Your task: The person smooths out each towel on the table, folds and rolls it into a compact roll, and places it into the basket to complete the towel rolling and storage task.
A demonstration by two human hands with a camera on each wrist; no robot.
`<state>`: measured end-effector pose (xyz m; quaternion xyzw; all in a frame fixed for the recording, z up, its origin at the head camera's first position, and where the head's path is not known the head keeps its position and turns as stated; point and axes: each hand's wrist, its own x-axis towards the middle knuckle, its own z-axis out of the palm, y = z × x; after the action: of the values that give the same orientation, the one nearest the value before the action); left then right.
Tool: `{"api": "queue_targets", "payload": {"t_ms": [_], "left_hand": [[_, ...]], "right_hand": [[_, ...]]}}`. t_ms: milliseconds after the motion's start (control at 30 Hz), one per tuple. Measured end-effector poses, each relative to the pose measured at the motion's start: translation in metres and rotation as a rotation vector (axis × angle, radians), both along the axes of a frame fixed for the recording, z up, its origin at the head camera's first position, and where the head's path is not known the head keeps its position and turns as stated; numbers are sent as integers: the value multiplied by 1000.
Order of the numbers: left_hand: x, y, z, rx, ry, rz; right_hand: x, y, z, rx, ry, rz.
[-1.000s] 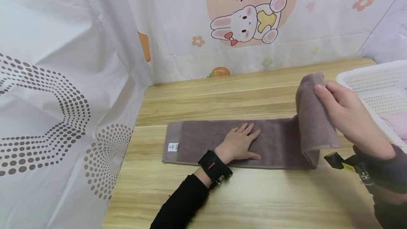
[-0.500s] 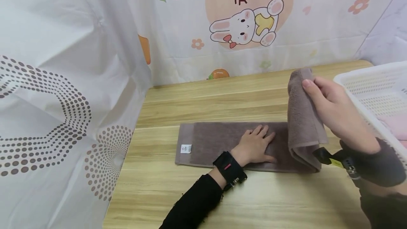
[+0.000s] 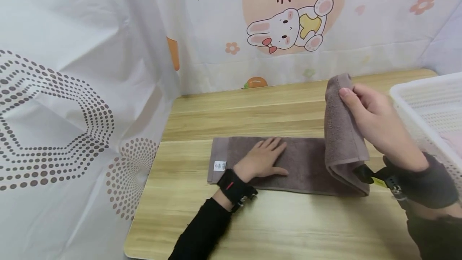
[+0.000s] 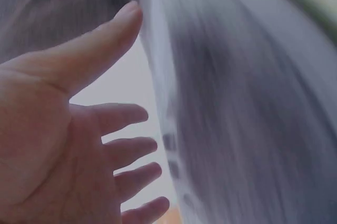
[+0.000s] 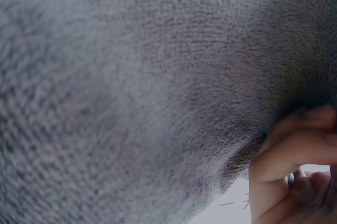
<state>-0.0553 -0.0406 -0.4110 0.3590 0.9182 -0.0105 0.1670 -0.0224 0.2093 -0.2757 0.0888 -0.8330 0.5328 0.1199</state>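
Note:
A long brown-grey towel point(image 3: 303, 163) lies across the table, a white label point(image 3: 219, 166) near its left end. Its right end is raised and turned back toward the left. My left hand point(image 3: 261, 159) rests on the flat part with fingers spread; the left wrist view shows its fingers extended beside blurred grey fabric point(image 4: 237, 97). At the raised end, my right hand point(image 3: 379, 119) pinches the towel's edge, thumb on the near side. In the right wrist view, the towel's cloth point(image 5: 131, 87) fills most of the picture, with curled fingers point(image 5: 279, 166) at its lower right.
A white plastic basket point(image 3: 415, 95) with pink cloth point(image 3: 452, 139) in it stands at the right, close beside my right forearm. The wooden table point(image 3: 288, 228) meets a printed curtain point(image 3: 209, 47) at the back and a dotted sheet point(image 3: 86, 91) at the left.
The towel's flat part has slid right, while my right hand has carried the raised end slightly left. My left hand moved right with the towel, then back left over it.

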Motion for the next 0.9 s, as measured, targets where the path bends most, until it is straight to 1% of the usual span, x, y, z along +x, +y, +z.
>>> {"api": "queue_targets", "payload": {"t_ms": [100,167,267,333,433,567,633,800,900], "left_hand": [[-2,-36,3,41,-37,65],[-2,-58,4,68,-64,120],[-1,-89,6,113,-90,199],[0,-108,6,142,-103,239],[2,-131,5,180,-116,273],[4,-153,5,218,-141,302],[4,-160,4,234,-150,303],[3,-172,-1,259,-183,301],[2,-176,-5,265,-212,315]], "right_hand": [[-3,-7,1,-16,-10,49],[-5,-12,1,-18,-13,76],[-7,-23,2,2,-6,91],[-8,-31,3,4,-1,110],[-12,-44,3,5,4,136],[-17,-60,0,20,12,164],[-19,-68,-3,28,13,181],[-22,-87,-12,27,6,223],[-24,-98,-16,12,-5,252]]}}
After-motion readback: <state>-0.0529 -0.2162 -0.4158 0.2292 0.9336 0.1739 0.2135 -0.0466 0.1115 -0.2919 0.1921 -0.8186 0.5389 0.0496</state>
